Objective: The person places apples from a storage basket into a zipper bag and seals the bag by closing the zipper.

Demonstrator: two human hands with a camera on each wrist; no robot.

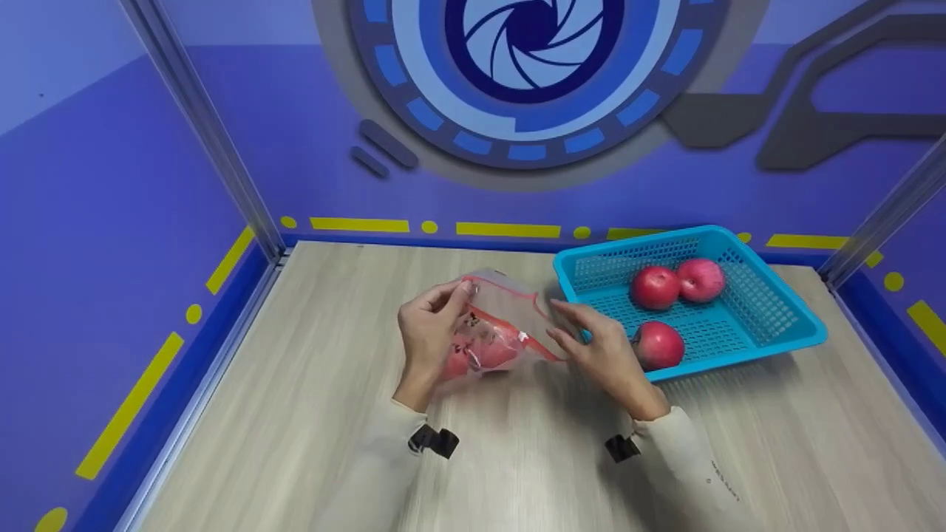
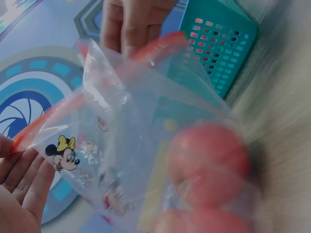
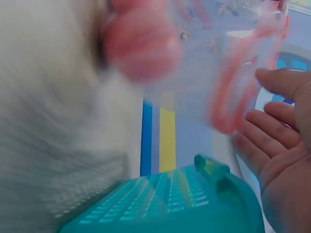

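Note:
A clear zip bag (image 1: 507,294) with an orange-red zip strip and printed cartoon figures is above the table. My left hand (image 1: 431,325) pinches its rim at the left, between thumb and fingers. At least two red apples (image 2: 209,162) sit low in the bag. The bag's mouth gapes toward my right hand (image 1: 607,355). In the right wrist view, that hand's fingers (image 3: 267,128) are extended with the thumb apart, right at the strip, and nothing is gripped between them.
To the right, a turquoise perforated basket (image 1: 739,358) stands close by the right hand. Inside it are three red apples (image 1: 658,346). The wood-grain table (image 1: 310,369) meets blue printed walls (image 1: 222,148) at the back and sides.

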